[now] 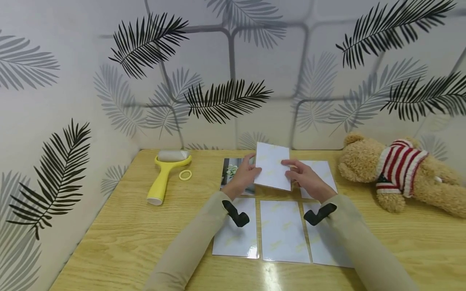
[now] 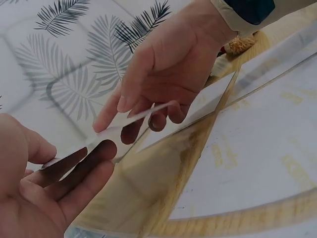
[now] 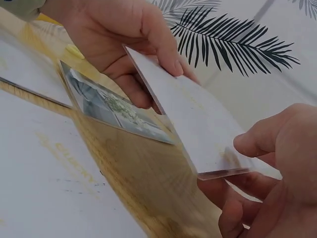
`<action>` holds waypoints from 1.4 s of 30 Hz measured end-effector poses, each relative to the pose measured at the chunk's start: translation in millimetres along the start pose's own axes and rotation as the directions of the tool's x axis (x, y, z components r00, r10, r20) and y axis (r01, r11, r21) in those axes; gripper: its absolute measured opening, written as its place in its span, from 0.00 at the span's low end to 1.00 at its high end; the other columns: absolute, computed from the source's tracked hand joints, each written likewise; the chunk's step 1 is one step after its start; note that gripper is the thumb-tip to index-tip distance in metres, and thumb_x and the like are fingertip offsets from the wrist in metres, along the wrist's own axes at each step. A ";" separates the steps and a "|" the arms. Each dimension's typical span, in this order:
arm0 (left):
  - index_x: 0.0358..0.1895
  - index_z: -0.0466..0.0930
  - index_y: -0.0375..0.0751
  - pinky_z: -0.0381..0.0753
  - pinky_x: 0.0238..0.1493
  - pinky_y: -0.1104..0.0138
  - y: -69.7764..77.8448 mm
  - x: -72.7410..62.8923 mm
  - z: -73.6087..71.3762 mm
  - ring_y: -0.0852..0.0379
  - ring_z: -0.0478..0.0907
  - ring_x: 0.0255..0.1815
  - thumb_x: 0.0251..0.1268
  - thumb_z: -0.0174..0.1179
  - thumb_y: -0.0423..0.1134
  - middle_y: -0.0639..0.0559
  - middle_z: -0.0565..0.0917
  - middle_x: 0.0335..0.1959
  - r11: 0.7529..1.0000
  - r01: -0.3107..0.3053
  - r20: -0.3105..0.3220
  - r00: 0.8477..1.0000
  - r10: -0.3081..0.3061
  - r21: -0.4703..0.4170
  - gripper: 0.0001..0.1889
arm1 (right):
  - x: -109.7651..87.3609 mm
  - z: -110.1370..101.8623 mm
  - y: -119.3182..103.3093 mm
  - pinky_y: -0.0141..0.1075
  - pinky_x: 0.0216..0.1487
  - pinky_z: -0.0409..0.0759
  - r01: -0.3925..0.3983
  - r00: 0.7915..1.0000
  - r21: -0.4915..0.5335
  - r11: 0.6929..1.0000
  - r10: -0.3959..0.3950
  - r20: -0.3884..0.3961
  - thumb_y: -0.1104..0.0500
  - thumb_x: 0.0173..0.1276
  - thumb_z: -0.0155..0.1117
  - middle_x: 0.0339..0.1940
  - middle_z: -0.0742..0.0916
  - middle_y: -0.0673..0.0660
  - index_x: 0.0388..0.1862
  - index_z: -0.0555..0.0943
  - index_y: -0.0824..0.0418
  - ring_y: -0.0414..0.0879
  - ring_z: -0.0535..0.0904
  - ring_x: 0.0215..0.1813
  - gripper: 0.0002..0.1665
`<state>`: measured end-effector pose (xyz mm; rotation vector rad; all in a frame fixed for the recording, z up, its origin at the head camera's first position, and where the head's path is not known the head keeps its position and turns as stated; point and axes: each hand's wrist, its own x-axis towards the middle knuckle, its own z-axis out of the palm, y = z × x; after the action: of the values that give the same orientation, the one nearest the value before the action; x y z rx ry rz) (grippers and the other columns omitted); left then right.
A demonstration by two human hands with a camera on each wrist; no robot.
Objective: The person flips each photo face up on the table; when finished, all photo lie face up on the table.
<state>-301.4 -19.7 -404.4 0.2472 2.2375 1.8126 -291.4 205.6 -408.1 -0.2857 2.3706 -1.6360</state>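
Observation:
Both hands hold a thin white panel [image 1: 273, 165] with faint yellow print, tilted above the table. My left hand [image 1: 241, 176] pinches its left edge, thumb on the white face and fingers beneath. On the right edge, my right hand [image 1: 308, 178] grips it the same way, as the right wrist view also shows. Below the left hand lies a photo panel [image 3: 116, 106] with white flowers, face up and partly covered. A white panel [image 1: 322, 171] lies under the right hand. Nearer to me is a row of white panels [image 1: 284, 232], partly hidden by the forearms.
A yellow-handled lint roller [image 1: 160, 178] lies at the left, with a yellow ring [image 1: 185, 175] beside it. On the right a teddy bear [image 1: 400, 169] in a striped sweater lies on the wooden table [image 1: 134, 242]. A leaf-patterned wall [image 1: 262, 117] stands behind.

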 end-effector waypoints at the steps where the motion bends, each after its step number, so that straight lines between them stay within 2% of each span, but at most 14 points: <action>1: 0.77 0.48 0.48 0.74 0.44 0.61 0.1 0.2 0.2 0.58 0.74 0.32 0.74 0.49 0.39 0.37 0.77 0.52 1.000 -0.002 -0.006 1.000 0.001 -0.018 0.32 | -0.6 0.4 -0.6 0.36 0.39 0.69 -0.002 1.000 -0.027 1.000 0.002 0.010 0.58 0.76 0.50 0.36 0.75 0.53 0.73 0.62 0.60 0.46 0.70 0.38 0.28; 3: 0.77 0.49 0.51 0.77 0.43 0.61 0.8 0.6 1.2 0.57 0.77 0.34 0.74 0.50 0.38 0.40 0.79 0.51 0.998 -0.007 -0.010 1.000 0.006 -0.060 0.32 | -1.5 1.8 -2.3 0.37 0.40 0.70 -0.004 0.999 -0.069 0.998 0.007 0.036 0.58 0.76 0.50 0.39 0.77 0.57 0.74 0.61 0.60 0.48 0.71 0.40 0.29; 5: 0.76 0.51 0.53 0.79 0.39 0.61 1.9 1.1 2.8 0.57 0.77 0.29 0.73 0.51 0.38 0.43 0.81 0.41 0.993 -0.016 0.003 1.000 0.016 -0.115 0.32 | -2.2 4.4 -4.8 0.36 0.41 0.70 -0.014 0.998 -0.103 0.995 0.020 0.058 0.57 0.76 0.49 0.45 0.77 0.63 0.74 0.60 0.62 0.48 0.72 0.39 0.30; 8: 0.75 0.52 0.57 0.82 0.35 0.59 3.4 1.6 5.8 0.57 0.68 0.21 0.72 0.52 0.36 0.48 0.77 0.30 0.982 -0.031 0.036 0.999 0.038 -0.187 0.32 | -2.2 8.0 -8.3 0.35 0.38 0.69 -0.008 0.997 -0.145 0.989 0.019 0.070 0.58 0.75 0.50 0.59 0.72 0.69 0.74 0.61 0.64 0.47 0.69 0.33 0.30; 10: 0.75 0.53 0.59 0.84 0.35 0.56 4.1 1.4 7.9 0.57 0.66 0.20 0.72 0.53 0.35 0.51 0.75 0.30 0.976 -0.042 0.058 0.997 0.055 -0.212 0.33 | -2.6 9.5 -10.1 0.34 0.38 0.67 0.002 0.997 -0.163 0.987 0.010 0.071 0.59 0.75 0.49 0.67 0.67 0.68 0.74 0.62 0.64 0.46 0.67 0.32 0.30; 11: 0.75 0.53 0.59 0.84 0.35 0.54 4.4 1.2 9.2 0.57 0.66 0.20 0.72 0.53 0.35 0.51 0.75 0.32 0.974 -0.045 0.069 0.996 0.062 -0.220 0.33 | -3.1 9.8 -10.7 0.35 0.39 0.65 0.014 0.997 -0.171 0.985 -0.002 0.071 0.60 0.75 0.49 0.69 0.65 0.68 0.73 0.62 0.65 0.46 0.66 0.34 0.30; 13: 0.75 0.52 0.61 0.84 0.35 0.52 5.8 0.3 12.0 0.56 0.66 0.21 0.72 0.53 0.37 0.49 0.74 0.34 0.977 -0.053 0.089 0.993 0.073 -0.207 0.33 | -4.0 9.8 -11.3 0.34 0.35 0.65 0.026 0.997 -0.172 0.985 -0.013 0.072 0.61 0.75 0.48 0.70 0.64 0.67 0.73 0.62 0.65 0.45 0.65 0.28 0.29; 18: 0.77 0.46 0.63 0.84 0.37 0.50 10.0 -0.7 15.1 0.55 0.74 0.26 0.75 0.49 0.45 0.42 0.74 0.50 0.984 -0.071 0.147 0.984 0.095 -0.163 0.33 | -4.2 12.2 -15.2 0.43 0.48 0.75 0.014 0.996 -0.134 0.991 -0.002 0.090 0.57 0.77 0.46 0.73 0.60 0.68 0.75 0.58 0.63 0.58 0.75 0.51 0.30; 20: 0.78 0.43 0.61 0.83 0.40 0.50 10.7 -0.5 15.4 0.53 0.76 0.30 0.77 0.45 0.46 0.39 0.70 0.60 0.983 -0.080 0.172 0.979 0.109 -0.166 0.31 | -3.2 13.9 -17.6 0.52 0.58 0.71 0.010 0.994 -0.099 0.995 0.001 0.107 0.55 0.78 0.45 0.75 0.59 0.68 0.76 0.55 0.63 0.65 0.64 0.67 0.32; 23: 0.78 0.41 0.56 0.82 0.45 0.50 10.9 -0.7 17.4 0.47 0.80 0.40 0.80 0.37 0.44 0.37 0.65 0.68 0.983 -0.088 0.194 0.974 0.119 -0.159 0.29 | -2.3 15.3 -20.2 0.52 0.59 0.73 -0.001 0.993 -0.047 0.999 0.007 0.118 0.52 0.79 0.43 0.75 0.59 0.68 0.77 0.50 0.63 0.65 0.62 0.69 0.34; 26: 0.78 0.42 0.54 0.79 0.51 0.51 10.0 -0.8 20.2 0.42 0.79 0.51 0.81 0.35 0.42 0.38 0.65 0.70 0.988 -0.098 0.199 0.973 0.120 -0.116 0.27 | -3.4 15.4 -22.9 0.49 0.56 0.77 -0.006 0.993 -0.018 1.000 0.008 0.117 0.48 0.80 0.40 0.75 0.59 0.70 0.78 0.45 0.64 0.67 0.63 0.69 0.38; 31: 0.77 0.48 0.55 0.77 0.56 0.53 6.4 -1.1 24.0 0.42 0.75 0.60 0.79 0.40 0.44 0.42 0.64 0.71 0.992 -0.128 0.223 0.967 0.121 0.018 0.27 | -7.5 15.5 -30.7 0.48 0.53 0.80 -0.028 0.993 -0.003 1.000 0.028 0.116 0.42 0.79 0.35 0.72 0.59 0.76 0.78 0.35 0.65 0.70 0.65 0.68 0.43; 37: 0.77 0.51 0.55 0.75 0.58 0.55 6.0 -4.4 28.0 0.46 0.72 0.63 0.78 0.43 0.46 0.46 0.63 0.72 0.965 -0.195 0.265 0.953 0.144 0.177 0.28 | -10.8 13.0 -39.5 0.50 0.51 0.81 -0.030 0.991 0.000 1.000 0.029 0.132 0.40 0.78 0.34 0.72 0.57 0.78 0.77 0.26 0.60 0.71 0.66 0.66 0.46; 42: 0.76 0.54 0.53 0.71 0.61 0.56 2.4 -4.7 28.1 0.47 0.69 0.66 0.78 0.43 0.44 0.47 0.64 0.72 0.947 -0.239 0.298 0.940 0.169 0.215 0.26 | -13.6 7.6 -41.7 0.48 0.46 0.82 -0.007 0.996 0.031 1.000 0.005 0.092 0.46 0.79 0.38 0.73 0.58 0.76 0.78 0.26 0.49 0.61 0.81 0.52 0.43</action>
<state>-288.6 5.7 -407.2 0.7606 2.2981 1.4717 -275.2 188.3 -370.3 -0.3404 2.2744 -1.6191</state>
